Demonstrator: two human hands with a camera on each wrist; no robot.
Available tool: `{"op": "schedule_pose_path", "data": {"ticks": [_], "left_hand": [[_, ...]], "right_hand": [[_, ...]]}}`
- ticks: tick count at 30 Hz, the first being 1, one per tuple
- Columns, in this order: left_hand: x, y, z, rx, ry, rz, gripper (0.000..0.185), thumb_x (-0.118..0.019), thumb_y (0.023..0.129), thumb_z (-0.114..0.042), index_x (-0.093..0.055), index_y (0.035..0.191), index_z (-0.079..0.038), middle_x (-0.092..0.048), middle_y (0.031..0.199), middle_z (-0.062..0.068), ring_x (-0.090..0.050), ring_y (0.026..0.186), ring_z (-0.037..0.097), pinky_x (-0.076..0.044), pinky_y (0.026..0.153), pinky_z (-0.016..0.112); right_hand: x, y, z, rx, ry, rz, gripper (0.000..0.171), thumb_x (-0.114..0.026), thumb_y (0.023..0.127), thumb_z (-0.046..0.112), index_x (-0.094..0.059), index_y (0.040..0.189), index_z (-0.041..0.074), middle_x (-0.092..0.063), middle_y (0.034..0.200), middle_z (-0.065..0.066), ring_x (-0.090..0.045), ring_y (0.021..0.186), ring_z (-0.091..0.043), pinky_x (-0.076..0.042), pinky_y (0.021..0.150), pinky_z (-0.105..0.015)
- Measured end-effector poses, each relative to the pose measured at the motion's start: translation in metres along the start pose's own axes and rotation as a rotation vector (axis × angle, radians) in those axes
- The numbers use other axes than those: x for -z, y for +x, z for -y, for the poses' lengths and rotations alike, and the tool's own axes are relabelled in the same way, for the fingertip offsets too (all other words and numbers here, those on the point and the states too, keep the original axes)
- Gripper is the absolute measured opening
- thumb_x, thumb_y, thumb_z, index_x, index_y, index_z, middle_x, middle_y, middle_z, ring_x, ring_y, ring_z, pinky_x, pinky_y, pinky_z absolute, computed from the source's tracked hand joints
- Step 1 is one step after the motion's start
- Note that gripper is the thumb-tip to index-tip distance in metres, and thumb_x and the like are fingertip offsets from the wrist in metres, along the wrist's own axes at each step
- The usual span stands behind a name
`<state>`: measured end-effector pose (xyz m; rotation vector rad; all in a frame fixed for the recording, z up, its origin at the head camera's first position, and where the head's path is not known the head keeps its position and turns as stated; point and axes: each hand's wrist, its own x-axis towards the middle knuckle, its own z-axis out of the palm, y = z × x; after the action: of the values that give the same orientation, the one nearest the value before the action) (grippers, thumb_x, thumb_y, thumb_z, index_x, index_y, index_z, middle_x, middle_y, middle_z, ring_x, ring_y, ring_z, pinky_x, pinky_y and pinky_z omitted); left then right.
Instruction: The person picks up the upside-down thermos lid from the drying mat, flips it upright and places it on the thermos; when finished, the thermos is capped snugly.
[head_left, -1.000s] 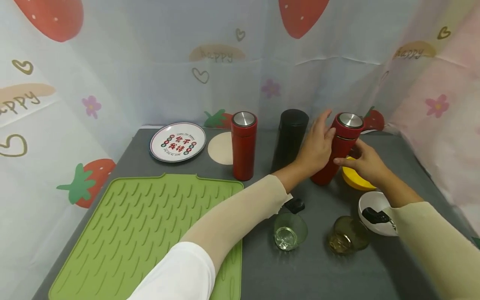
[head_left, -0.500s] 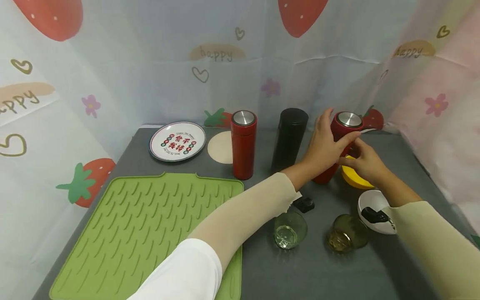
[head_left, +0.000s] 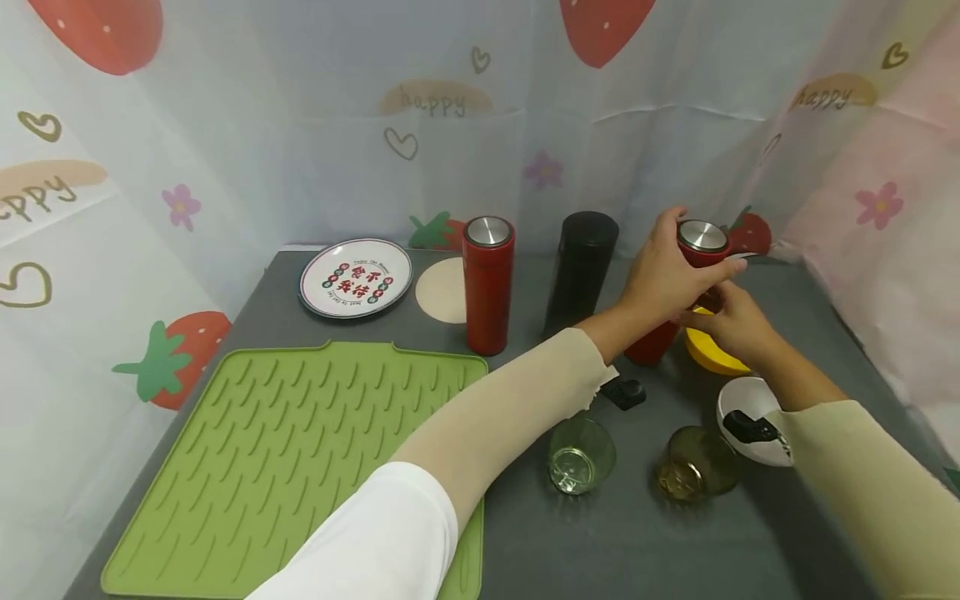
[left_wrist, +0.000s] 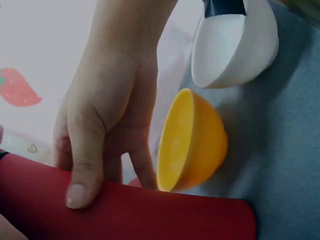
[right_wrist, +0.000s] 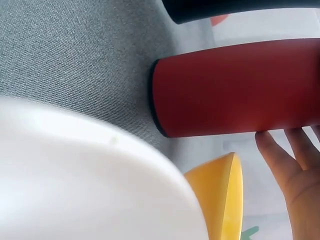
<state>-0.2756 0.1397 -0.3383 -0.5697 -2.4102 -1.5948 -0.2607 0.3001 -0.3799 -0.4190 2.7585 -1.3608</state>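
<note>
Gripping the upper part of a red flask [head_left: 678,296], the left hand [head_left: 663,279] wraps its fingers around the body just under the silver-topped lid, with the thumb lying across the front. The right hand [head_left: 731,321] meets the same flask lower down on its right side; the left wrist view shows its thumb [left_wrist: 82,165] pressed flat on the red wall with the other fingers curled behind it, so both hands are clamped on the flask. The flask stands on the grey table [head_left: 525,533], toward the back right, its base on the cloth as the right wrist view shows [right_wrist: 235,87]. Just to its right lies a yellow bowl [head_left: 712,354], tipped on its side and very near the flask's base. Nearer the person, a white bowl [head_left: 750,404] holds a black item. A black flask [head_left: 581,267] stands upright just left of the held one, and a second red flask [head_left: 487,283] stands further left. In front sit a clear glass [head_left: 581,454] and an amber glass [head_left: 693,471], with a green ridged mat [head_left: 285,467] at the left and a printed plate [head_left: 356,279] at the back
</note>
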Motion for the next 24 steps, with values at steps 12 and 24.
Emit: {"op": "schedule_pose_path", "data": {"ticks": [12, 24], "left_hand": [[0.005, -0.018, 0.012, -0.134, -0.035, -0.024, 0.051, -0.045, 0.104, -0.033, -0.033, 0.147, -0.009, -0.045, 0.139, 0.001, -0.048, 0.117, 0.006, -0.039, 0.097, 0.016], [0.004, 0.001, 0.008, -0.043, -0.003, 0.012, 0.074, -0.077, 0.082, -0.043, -0.041, 0.141, -0.017, -0.038, 0.137, -0.004, -0.046, 0.108, 0.004, -0.044, 0.087, 0.014]], "right_hand": [[0.002, -0.002, 0.0, 0.014, 0.033, -0.005, 0.068, -0.071, 0.091, 0.016, -0.035, 0.146, 0.003, -0.045, 0.141, -0.019, -0.045, 0.128, -0.038, -0.038, 0.103, -0.047], [0.006, 0.004, 0.003, 0.007, -0.007, 0.058, 0.066, -0.07, 0.092, 0.019, -0.036, 0.146, 0.004, -0.046, 0.139, -0.015, -0.046, 0.126, -0.035, -0.042, 0.101, -0.042]]}}
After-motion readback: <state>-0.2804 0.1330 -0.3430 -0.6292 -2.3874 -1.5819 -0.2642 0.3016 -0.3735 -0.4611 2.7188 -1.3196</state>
